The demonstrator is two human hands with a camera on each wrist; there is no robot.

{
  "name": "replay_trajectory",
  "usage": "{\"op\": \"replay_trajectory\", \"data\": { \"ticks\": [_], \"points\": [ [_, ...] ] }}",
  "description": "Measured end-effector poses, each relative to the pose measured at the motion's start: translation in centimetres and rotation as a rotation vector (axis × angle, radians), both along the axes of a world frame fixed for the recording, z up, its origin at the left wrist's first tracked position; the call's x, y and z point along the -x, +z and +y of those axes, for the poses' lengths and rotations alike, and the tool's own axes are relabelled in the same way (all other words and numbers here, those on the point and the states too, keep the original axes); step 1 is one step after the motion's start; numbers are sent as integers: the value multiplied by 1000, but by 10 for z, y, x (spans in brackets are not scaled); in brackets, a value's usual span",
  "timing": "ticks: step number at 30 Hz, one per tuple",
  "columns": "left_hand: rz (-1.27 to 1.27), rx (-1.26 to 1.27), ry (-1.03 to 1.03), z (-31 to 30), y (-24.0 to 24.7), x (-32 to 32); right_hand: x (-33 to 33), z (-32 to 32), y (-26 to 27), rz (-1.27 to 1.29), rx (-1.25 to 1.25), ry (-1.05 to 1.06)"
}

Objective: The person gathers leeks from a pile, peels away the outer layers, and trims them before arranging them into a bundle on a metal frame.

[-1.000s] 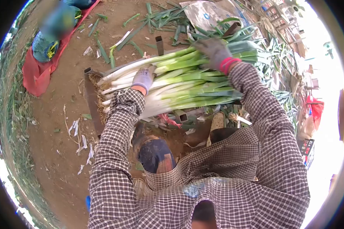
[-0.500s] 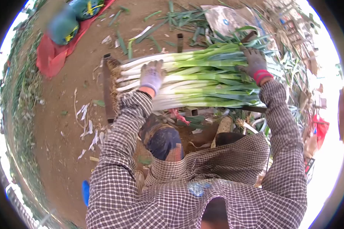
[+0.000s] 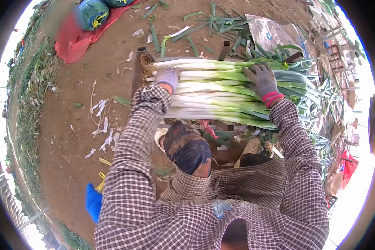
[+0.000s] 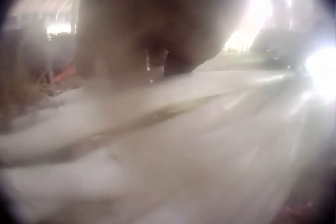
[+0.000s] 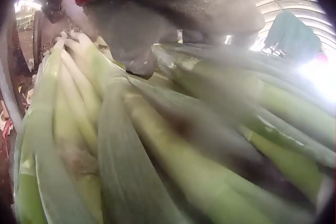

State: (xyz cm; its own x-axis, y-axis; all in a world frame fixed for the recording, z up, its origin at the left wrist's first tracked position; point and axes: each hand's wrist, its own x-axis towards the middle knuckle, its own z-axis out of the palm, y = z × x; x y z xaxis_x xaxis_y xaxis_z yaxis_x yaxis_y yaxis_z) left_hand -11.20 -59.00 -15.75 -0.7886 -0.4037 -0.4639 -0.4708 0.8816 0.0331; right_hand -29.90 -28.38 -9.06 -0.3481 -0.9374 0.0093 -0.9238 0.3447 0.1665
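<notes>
A broad layer of leeks lies side by side, white ends to the left and green leaves to the right. On the white stalks near the roots rests my left hand, in a pale lilac glove; its fingertips are hidden, and the left wrist view is blurred. My right hand, in a grey glove with a pink cuff, lies on the green part with fingers spread. The right wrist view shows that glove above the leaves, its thumb tip touching them.
A metal frame borders the root ends, with a post behind the layer. Cut leaves and a whitish sack lie beyond. Filled green net bags stand by a red sheet. My knee is close in front.
My right hand first sweeps right along the leaves, then comes back left and settles on them. My left hand stays at the white ends, its visible fingers now foreshortened. The head view has shifted.
</notes>
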Motion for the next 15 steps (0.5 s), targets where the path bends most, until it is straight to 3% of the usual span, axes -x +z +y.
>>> {"op": "replay_trajectory", "data": {
  "ticks": [3, 8, 9, 12, 14, 15],
  "points": [
    [-17, 3, 5, -18, -9, -5, -11, 5, -5, -86, 81, 51],
    [-10, 72, -25, -17, -33, -6, -27, -3, -19, -5, -157, -45],
    [-5, -70, 8, -14, -20, -5, -25, -4, -23, 11, -167, -54],
    [63, -83, -77, 24, 33, -12, -17, -7, -31, 30, -154, -38],
    [57, 93, -244, 55, 28, -27, -18, -2, -32, 1, -103, -14],
    [-3, 79, -195, 62, 22, -26, -21, -3, -28, 32, -116, -12]
  ]
}}
